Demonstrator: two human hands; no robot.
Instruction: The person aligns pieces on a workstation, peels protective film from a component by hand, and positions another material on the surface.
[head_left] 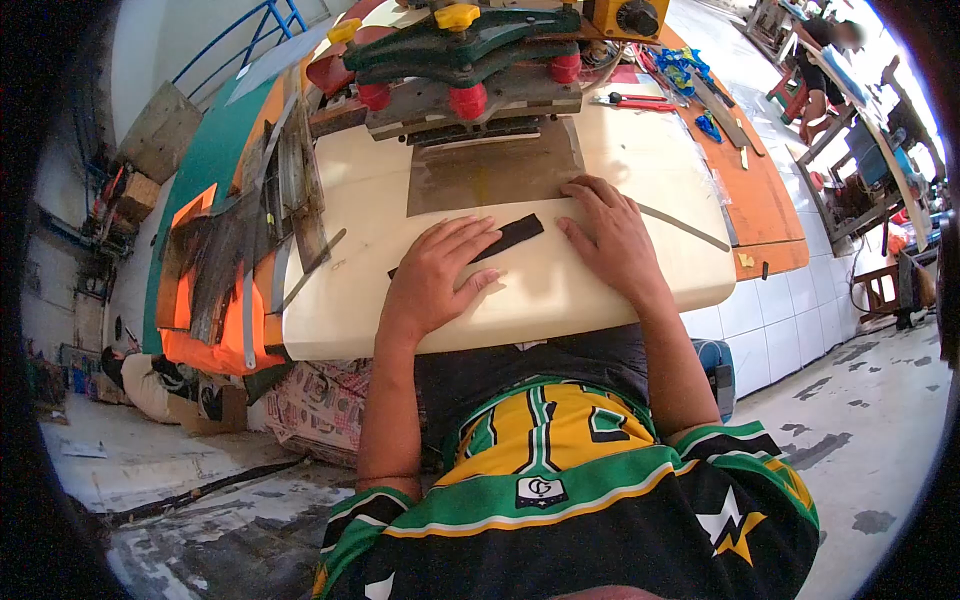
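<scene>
Since left hand (432,275) (fingers together) overlaps the black strip (522,232) and right hand (617,243) (loosely bunched) the plate (485,172), dragging might skew either.

Cream tabletop (600,310) carries a black strip (521,231) and apparently a grey-brown sheet (470,178)

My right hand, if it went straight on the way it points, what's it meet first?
Most likely the flat gray sheet: the fingers of your right hand point forward and left, right at its near corner. Whether they touch it or hover just above is unclear.
</scene>
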